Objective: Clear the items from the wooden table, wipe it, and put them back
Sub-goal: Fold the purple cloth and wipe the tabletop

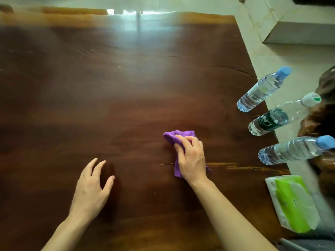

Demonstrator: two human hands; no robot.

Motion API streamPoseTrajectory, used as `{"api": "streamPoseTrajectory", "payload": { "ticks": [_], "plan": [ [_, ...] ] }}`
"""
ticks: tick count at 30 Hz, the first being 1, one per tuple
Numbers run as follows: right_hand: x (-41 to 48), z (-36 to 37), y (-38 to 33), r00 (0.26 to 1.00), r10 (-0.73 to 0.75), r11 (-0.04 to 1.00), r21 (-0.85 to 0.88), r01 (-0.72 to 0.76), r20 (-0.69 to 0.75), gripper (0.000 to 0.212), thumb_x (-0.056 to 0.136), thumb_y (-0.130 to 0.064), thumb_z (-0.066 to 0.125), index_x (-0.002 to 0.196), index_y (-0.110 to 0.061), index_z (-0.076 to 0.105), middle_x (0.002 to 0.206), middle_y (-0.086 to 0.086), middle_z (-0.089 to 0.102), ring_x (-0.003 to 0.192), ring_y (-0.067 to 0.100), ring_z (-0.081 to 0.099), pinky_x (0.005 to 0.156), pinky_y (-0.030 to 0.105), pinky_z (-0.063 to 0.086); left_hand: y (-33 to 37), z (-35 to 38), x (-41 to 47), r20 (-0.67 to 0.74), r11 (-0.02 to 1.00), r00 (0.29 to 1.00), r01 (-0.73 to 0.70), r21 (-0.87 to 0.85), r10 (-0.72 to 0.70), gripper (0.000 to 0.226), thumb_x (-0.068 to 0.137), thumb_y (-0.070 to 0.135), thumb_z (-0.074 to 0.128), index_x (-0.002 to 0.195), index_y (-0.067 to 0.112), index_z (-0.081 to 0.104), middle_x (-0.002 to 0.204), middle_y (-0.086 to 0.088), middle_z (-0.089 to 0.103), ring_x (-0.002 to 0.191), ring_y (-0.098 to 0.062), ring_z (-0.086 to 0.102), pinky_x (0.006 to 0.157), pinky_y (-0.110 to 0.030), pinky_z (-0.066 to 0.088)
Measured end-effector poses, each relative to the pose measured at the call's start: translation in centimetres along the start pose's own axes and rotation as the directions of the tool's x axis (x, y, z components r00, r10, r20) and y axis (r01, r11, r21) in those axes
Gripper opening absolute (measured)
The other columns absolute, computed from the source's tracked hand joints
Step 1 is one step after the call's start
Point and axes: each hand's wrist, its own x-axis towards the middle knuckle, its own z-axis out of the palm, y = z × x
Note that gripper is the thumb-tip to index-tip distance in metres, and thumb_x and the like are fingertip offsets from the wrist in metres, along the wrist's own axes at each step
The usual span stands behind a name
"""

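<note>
A dark wooden table (126, 78) fills most of the view. My right hand (191, 158) presses a crumpled purple cloth (176, 137) against the table, right of centre, with fingers curled over it. My left hand (92, 187) rests flat on the wood at the lower left, fingers spread, holding nothing. Along the table's right edge stand three clear water bottles: a blue-capped one (262, 89) farthest, a green-labelled one with a white cap (279, 117) in the middle, and another blue-capped one (293, 150) nearest. A green and white tissue pack (293, 203) lies at the right edge.
Pale tiled floor (282, 57) runs along the right of the table. A grey-white box or step (299, 31) sits at the upper right. A dark wooden object (324, 113) stands just beyond the bottles. A thin crack (233, 68) marks the wood near the far right.
</note>
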Motion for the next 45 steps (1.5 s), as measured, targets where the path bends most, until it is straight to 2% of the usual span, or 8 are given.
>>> {"api": "streamPoseTrajectory", "payload": {
  "ticks": [6, 12, 16, 23, 29, 34, 39, 45],
  "plan": [
    [-8.6, -1.5, -1.6, 0.999, -0.001, 1.000, 0.002, 0.001, -0.043, 0.037, 0.099, -0.027, 0.059, 0.136, -0.025, 0.062, 0.119, 0.001, 0.062, 0.104, 0.019, 0.052, 0.088, 0.032, 0.051, -1.6, -0.9, -5.8, -0.024, 0.998, 0.998, -0.058, -0.008, 0.058, 0.056, 0.090, 0.028, 0.071, 0.141, 0.015, 0.053, 0.152, -0.005, 0.044, 0.141, -0.026, 0.040, 0.114, -0.047, 0.038],
    [-16.0, -2.0, -0.9, 0.999, -0.014, 0.984, -0.176, 0.004, -0.053, 0.037, 0.098, -0.029, 0.061, 0.134, -0.019, 0.065, 0.119, 0.008, 0.064, 0.101, 0.024, 0.055, 0.081, 0.038, 0.057, -1.8, 0.6, -10.4, -0.016, 0.985, 0.985, -0.170, 0.043, 0.170, 0.061, 0.091, 0.039, 0.067, 0.146, 0.021, 0.048, 0.154, -0.007, 0.042, 0.144, -0.027, 0.037, 0.117, -0.047, 0.035],
    [-19.3, -0.4, 0.1, 0.999, -0.025, 0.958, -0.287, 0.017, -0.025, 0.037, 0.098, -0.031, 0.063, 0.133, -0.019, 0.066, 0.119, 0.012, 0.063, 0.101, 0.029, 0.056, 0.083, 0.043, 0.054, -1.1, 3.2, -12.5, 0.044, 0.955, 0.966, -0.257, 0.146, 0.253, 0.066, 0.092, 0.050, 0.061, 0.150, 0.023, 0.045, 0.160, -0.012, 0.035, 0.148, -0.032, 0.030, 0.120, -0.051, 0.028],
    [-21.4, 2.2, 0.6, 0.998, 0.059, 0.926, -0.374, -0.042, 0.034, 0.045, 0.095, -0.042, 0.062, 0.137, -0.023, 0.060, 0.133, 0.012, 0.057, 0.119, 0.034, 0.052, 0.096, 0.049, 0.045, -2.1, 5.8, -14.5, 0.134, 0.935, 0.961, -0.267, 0.234, 0.242, 0.070, 0.093, 0.058, 0.052, 0.154, 0.028, 0.036, 0.167, -0.010, 0.020, 0.154, -0.032, 0.012, 0.124, -0.051, 0.011],
    [-22.2, 0.4, 0.4, 0.995, 0.078, 0.963, -0.263, -0.060, 0.061, 0.054, 0.098, -0.052, 0.052, 0.145, -0.025, 0.049, 0.144, 0.008, 0.048, 0.133, 0.027, 0.043, 0.109, 0.046, 0.039, -0.2, 4.6, -14.8, 0.077, 0.952, 0.963, -0.266, 0.151, 0.257, 0.061, 0.091, 0.044, 0.064, 0.146, 0.020, 0.050, 0.158, -0.012, 0.037, 0.147, -0.031, 0.032, 0.120, -0.048, 0.029],
    [-23.7, -5.0, 2.1, 0.997, 0.071, 0.983, -0.169, -0.076, -0.032, 0.037, 0.098, -0.036, 0.056, 0.130, -0.017, 0.058, 0.128, 0.003, 0.062, 0.113, 0.020, 0.058, 0.097, 0.040, 0.051, 4.0, 4.0, -14.4, 0.017, 0.908, 0.908, -0.418, 0.024, 0.418, 0.043, 0.089, 0.027, 0.069, 0.129, 0.012, 0.061, 0.136, -0.008, 0.059, 0.125, -0.027, 0.056, 0.104, -0.044, 0.049],
    [-24.1, -12.0, 6.0, 0.969, 0.137, 0.962, -0.206, -0.180, -0.206, 0.027, 0.096, -0.025, 0.059, 0.120, -0.013, 0.065, 0.119, 0.006, 0.069, 0.108, 0.021, 0.061, 0.095, 0.041, 0.054, 11.1, 4.8, -13.1, 0.057, 0.823, 0.822, -0.567, -0.026, 0.567, 0.022, 0.090, 0.022, 0.068, 0.110, 0.015, 0.066, 0.112, 0.000, 0.067, 0.100, -0.025, 0.065, 0.082, -0.039, 0.054],
    [-24.2, -18.0, 10.4, 0.873, 0.206, 0.934, -0.178, -0.311, -0.442, 0.030, 0.094, -0.024, 0.063, 0.121, -0.011, 0.064, 0.119, 0.008, 0.068, 0.111, 0.024, 0.061, 0.097, 0.031, 0.048, 20.2, 7.4, -12.1, 0.132, 0.734, 0.722, -0.675, -0.079, 0.679, 0.031, 0.091, 0.021, 0.070, 0.120, 0.013, 0.066, 0.119, -0.005, 0.069, 0.100, -0.027, 0.068, 0.084, -0.032, 0.049]
  ]
}}
